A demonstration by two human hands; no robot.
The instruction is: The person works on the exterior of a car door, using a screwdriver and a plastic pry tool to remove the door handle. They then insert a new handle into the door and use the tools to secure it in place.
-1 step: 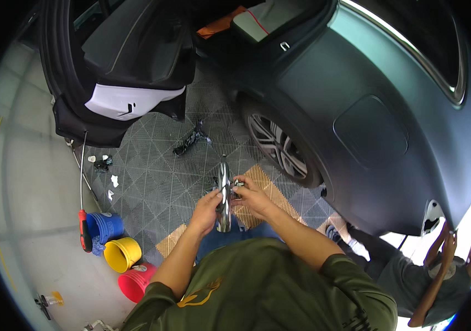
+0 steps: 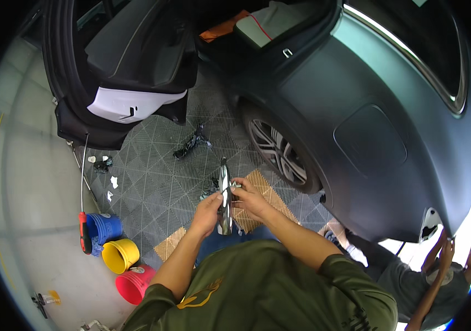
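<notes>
The view is shifting slightly, while the left hand [image 2: 208, 212] and right hand [image 2: 251, 201] are clasping the chrome piece [image 2: 225, 190] near and left of the wheel [image 2: 278, 151], handling being underway, what is remaining unclear.

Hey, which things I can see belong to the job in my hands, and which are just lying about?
In hand:
- shiny metal piece, held by your left hand and right hand

Apparently just lying about:
- dark crumpled material
- white scraps
- blue bucket, yellow bucket, red bucket
</notes>
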